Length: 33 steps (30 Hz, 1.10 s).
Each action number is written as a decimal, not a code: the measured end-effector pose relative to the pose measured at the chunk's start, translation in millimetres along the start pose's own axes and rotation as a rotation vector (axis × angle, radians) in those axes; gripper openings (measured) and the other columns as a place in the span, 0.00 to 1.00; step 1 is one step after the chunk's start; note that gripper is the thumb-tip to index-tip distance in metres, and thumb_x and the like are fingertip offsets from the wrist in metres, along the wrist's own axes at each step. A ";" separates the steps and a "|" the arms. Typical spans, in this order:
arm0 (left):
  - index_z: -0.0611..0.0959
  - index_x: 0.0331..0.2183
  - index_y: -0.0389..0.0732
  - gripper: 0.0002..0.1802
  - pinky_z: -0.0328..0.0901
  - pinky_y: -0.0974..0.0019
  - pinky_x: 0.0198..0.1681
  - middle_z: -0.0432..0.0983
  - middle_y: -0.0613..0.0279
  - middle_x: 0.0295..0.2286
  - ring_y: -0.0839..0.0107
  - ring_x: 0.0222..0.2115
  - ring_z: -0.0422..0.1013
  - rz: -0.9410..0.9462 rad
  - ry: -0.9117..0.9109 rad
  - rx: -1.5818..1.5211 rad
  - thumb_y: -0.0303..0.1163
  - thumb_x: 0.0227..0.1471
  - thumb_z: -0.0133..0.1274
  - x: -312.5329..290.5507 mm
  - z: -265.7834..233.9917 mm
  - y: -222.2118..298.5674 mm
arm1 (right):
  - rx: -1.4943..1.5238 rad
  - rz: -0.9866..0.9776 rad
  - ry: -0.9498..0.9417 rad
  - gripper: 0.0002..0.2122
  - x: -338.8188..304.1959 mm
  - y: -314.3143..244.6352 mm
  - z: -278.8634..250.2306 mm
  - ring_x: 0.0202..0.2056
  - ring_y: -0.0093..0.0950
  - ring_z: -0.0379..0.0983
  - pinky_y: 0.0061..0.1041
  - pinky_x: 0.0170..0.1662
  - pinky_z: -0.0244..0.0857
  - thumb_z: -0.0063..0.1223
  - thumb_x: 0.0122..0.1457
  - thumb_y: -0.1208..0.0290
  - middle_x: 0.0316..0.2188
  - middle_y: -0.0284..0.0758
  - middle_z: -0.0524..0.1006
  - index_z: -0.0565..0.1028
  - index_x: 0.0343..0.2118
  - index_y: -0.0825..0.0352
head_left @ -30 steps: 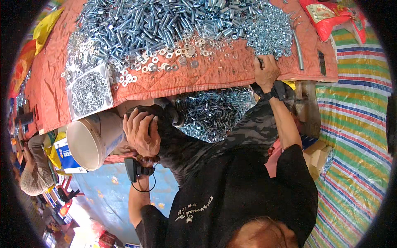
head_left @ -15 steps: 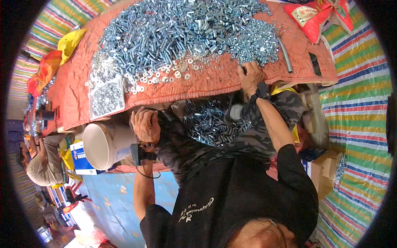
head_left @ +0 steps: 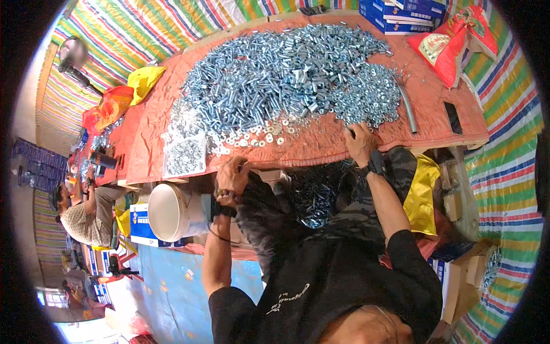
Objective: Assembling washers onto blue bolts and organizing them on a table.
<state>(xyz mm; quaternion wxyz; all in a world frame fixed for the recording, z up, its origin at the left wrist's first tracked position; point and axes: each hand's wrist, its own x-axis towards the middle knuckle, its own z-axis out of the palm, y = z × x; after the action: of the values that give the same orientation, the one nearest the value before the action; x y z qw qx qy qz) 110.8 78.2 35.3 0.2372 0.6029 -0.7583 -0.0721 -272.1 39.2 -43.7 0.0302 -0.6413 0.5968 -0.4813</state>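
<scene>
A large heap of bluish metal bolts or sleeves [head_left: 258, 80] covers the middle of the red-clothed table [head_left: 321, 146]. Small nuts [head_left: 369, 94] form the heap's right side, and flat washers [head_left: 252, 139] lie scattered along its front. My right hand [head_left: 361, 143] is at the near table edge, just below the nuts, with thumb and fingers curled together. Near the same edge, in front of the washers, is my left hand [head_left: 232, 176], fingers bent inward. Whatever either hand holds is too small or hidden to make out. A shallow white tray [head_left: 184, 171] of small metal parts stands left of the washers.
Below the table edge, between my legs, lies a pile of dark bolts [head_left: 314, 200]. A white bucket [head_left: 167, 212] is beside my left arm. A grey tube [head_left: 409, 109], a black phone [head_left: 452, 117] and a red bag [head_left: 444, 51] lie at right. Another person [head_left: 86, 215] sits far left.
The view has tilted up, so the table sits lower and further right in the picture. My left hand is closer to the table edge; my right hand stays by the nuts.
</scene>
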 end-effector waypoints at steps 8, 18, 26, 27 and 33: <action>0.80 0.38 0.35 0.26 0.66 0.53 0.42 0.74 0.44 0.39 0.48 0.41 0.71 -0.132 -0.010 -0.033 0.48 0.46 0.60 66.2 8.1 -24.7 | -0.105 0.053 0.016 0.07 2.4 3.9 -1.9 0.30 0.43 0.70 0.38 0.31 0.62 0.56 0.55 0.69 0.27 0.39 0.71 0.74 0.28 0.67; 0.77 0.42 0.38 0.25 0.63 0.51 0.45 0.73 0.47 0.38 0.47 0.40 0.68 0.006 0.373 0.066 0.47 0.49 0.56 192.4 33.2 -72.3 | -0.153 0.151 -0.071 0.06 1.2 -3.8 -1.4 0.32 0.42 0.71 0.38 0.34 0.64 0.57 0.54 0.69 0.29 0.40 0.72 0.74 0.27 0.66; 0.76 0.49 0.37 0.40 0.64 0.54 0.49 0.76 0.42 0.42 0.48 0.46 0.71 -0.141 -0.096 -0.033 0.63 0.49 0.48 292.3 47.4 -66.2 | -0.197 0.224 -0.119 0.04 6.4 -14.2 -5.3 0.30 0.41 0.70 0.36 0.33 0.64 0.56 0.51 0.74 0.27 0.40 0.70 0.73 0.27 0.67; 0.76 0.49 0.37 0.40 0.64 0.54 0.49 0.76 0.42 0.42 0.48 0.46 0.71 -0.141 -0.105 -0.038 0.63 0.49 0.48 298.3 50.1 -66.4 | -0.199 0.220 -0.119 0.04 6.4 -12.6 -2.9 0.30 0.41 0.70 0.36 0.33 0.64 0.56 0.50 0.75 0.27 0.40 0.70 0.73 0.27 0.68; 0.81 0.43 0.42 0.34 0.67 0.54 0.46 0.77 0.43 0.40 0.48 0.42 0.73 -0.134 -0.111 0.096 0.62 0.49 0.48 313.9 66.2 -73.3 | -0.196 0.243 -0.122 0.05 4.2 -8.8 0.6 0.30 0.40 0.70 0.36 0.33 0.64 0.58 0.49 0.75 0.28 0.38 0.70 0.74 0.27 0.67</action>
<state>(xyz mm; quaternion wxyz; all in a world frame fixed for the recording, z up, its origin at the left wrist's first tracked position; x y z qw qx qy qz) 95.4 -250.6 33.8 0.1605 0.6581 -0.7307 -0.0848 -265.9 38.1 -36.2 0.0615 -0.5924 0.7111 -0.3736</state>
